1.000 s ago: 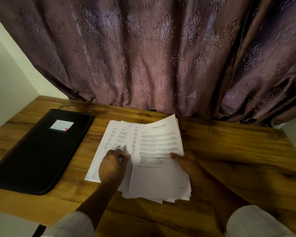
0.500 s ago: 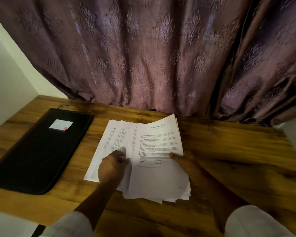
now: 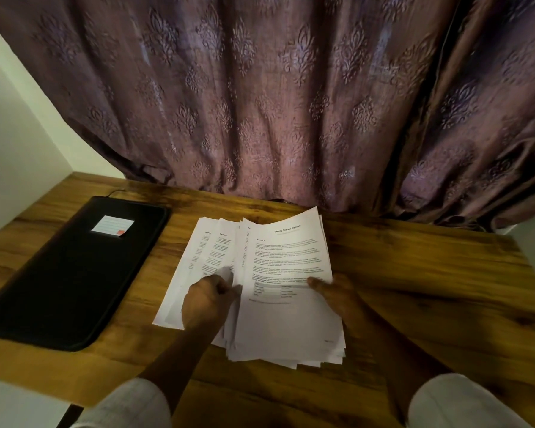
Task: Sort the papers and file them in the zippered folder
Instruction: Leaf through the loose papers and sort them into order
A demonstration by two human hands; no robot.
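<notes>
On the bench (image 3: 414, 273), papers (image 3: 286, 322) fanned beside the closed folder (image 3: 68, 273). My left hand (image 3: 209, 304) pinches sheet edges; right hand (image 3: 337, 296) grips the stack's side. Best to peel one sheet at a time, slowly.

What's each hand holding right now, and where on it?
Both hold the fanned white printed papers. The left hand pinches sheet edges mid-stack; the right hand grips the right edge, thumb on top.

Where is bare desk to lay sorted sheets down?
Widest bare desk: right of the papers, up to the curtain. A narrow strip runs between papers and black folder. Crowded centre: left hand and right hand grip the papers.
</notes>
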